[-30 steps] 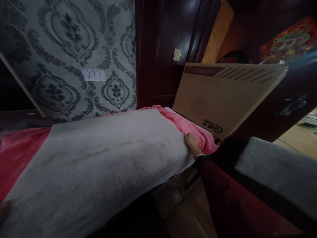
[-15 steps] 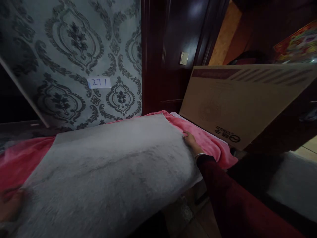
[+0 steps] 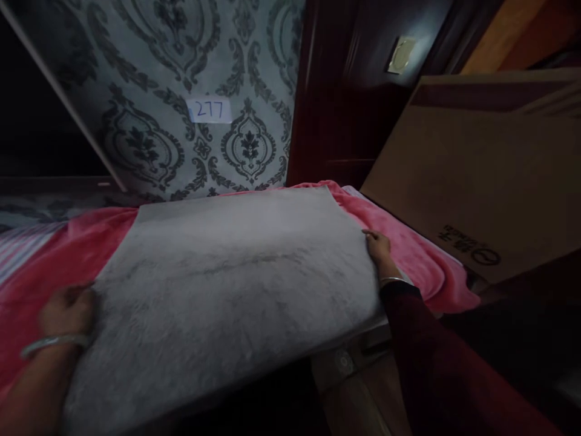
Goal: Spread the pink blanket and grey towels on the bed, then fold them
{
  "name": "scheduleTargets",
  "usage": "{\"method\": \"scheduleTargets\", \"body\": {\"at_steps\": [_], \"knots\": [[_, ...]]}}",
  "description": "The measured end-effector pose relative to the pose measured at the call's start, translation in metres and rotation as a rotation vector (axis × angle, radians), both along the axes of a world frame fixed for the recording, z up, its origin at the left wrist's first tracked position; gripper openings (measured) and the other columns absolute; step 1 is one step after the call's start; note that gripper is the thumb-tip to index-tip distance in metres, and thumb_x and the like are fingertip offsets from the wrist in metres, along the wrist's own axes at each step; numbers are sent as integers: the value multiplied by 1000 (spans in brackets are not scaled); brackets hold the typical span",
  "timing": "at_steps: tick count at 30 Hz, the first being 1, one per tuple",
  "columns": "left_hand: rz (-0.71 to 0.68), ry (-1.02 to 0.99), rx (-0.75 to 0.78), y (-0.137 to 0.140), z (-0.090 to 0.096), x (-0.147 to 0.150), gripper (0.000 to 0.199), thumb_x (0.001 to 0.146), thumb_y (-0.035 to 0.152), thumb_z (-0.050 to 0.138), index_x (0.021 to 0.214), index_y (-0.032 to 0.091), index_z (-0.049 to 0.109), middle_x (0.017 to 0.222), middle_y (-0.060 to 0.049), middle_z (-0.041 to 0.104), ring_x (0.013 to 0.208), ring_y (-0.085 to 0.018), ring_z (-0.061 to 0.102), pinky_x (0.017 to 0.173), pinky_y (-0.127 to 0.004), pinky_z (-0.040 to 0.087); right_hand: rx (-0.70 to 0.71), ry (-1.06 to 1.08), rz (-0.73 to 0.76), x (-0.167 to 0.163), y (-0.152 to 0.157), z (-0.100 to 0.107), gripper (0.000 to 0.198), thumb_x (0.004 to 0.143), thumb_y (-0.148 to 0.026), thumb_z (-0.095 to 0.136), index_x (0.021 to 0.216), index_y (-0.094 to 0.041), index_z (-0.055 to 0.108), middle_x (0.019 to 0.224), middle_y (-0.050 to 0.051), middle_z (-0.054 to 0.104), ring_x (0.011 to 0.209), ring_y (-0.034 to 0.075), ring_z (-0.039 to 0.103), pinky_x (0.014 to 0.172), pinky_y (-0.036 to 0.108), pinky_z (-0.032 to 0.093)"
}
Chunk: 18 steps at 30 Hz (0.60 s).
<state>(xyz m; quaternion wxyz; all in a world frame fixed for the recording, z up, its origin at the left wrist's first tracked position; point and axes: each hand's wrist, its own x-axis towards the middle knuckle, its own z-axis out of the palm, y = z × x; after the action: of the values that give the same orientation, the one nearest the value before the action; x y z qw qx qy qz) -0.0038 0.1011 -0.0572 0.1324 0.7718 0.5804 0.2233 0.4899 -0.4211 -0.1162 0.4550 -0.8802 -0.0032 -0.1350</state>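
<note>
A wide grey cloth [image 3: 236,272] with a soft, slightly rumpled nap lies spread over a pink plush blanket [image 3: 408,254], its front part hanging over the near edge. At the cloth's left side my left hand [image 3: 68,312] is closed on its edge, a pale bangle around the wrist. My right hand [image 3: 379,245], with a thin silver bangle and a dark red sleeve, pinches the right edge between thumb and fingers. The far corners of the cloth lie flat. The surface under the blanket is mostly hidden.
Behind stands a patterned wall with a paper label [image 3: 209,109] reading 277, beside a dark wooden panel [image 3: 336,121]. A large cardboard box [image 3: 481,163] leans at the right. A dark screen [image 3: 45,115] is at the left; striped fabric [image 3: 22,245] shows below it.
The view has shifted left and down. My left hand has come further into view along the left edge of the cloth. My right hand stays on the right edge.
</note>
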Motion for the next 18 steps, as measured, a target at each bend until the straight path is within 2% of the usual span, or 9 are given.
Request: {"method": "scheduleTargets", "body": {"at_steps": [2,3,6,11,15,18], "knots": [[68,-212,-129,-1,-1,-3,56,81,62,43,124,31,62,108,0,74,95,-25,66,73,-34,54,8,-7,17,-1,0,-1,42,84,-21,50,118,-12,73,117,12,72,112,23,64,101,35,48],[58,-258,-178,-3,0,-3,55,80,59,49,125,30,62,110,0,73,93,-24,65,72,-33,52,10,-7,27,-1,-1,-1,42,84,-21,51,118,-13,73,117,12,72,112,22,64,102,35,47],[0,-358,-243,-9,6,-1,44,84,45,52,122,27,65,104,-1,71,83,-17,59,68,-26,45,42,-17,50,0,-3,-3,41,81,-21,52,115,-12,74,112,12,73,108,22,65,100,36,47],[1,-627,-266,-13,9,-1,34,80,27,56,111,18,67,90,1,65,71,-11,48,63,-20,36,182,32,4,-1,-8,-2,42,80,-20,54,113,-7,74,105,15,73,93,20,64,88,31,50],[-4,-596,-265,-15,11,1,26,73,24,57,95,16,69,74,3,60,68,-12,47,63,-21,35,187,59,10,-10,-2,8,42,79,-18,54,113,-6,74,115,16,71,105,20,63,97,30,45],[-67,-646,-283,-16,12,0,23,66,28,62,85,16,69,73,2,61,74,-14,51,67,-23,38,177,69,-2,-20,1,15,44,75,-20,56,112,-8,75,114,15,72,112,24,62,102,33,44]]}}
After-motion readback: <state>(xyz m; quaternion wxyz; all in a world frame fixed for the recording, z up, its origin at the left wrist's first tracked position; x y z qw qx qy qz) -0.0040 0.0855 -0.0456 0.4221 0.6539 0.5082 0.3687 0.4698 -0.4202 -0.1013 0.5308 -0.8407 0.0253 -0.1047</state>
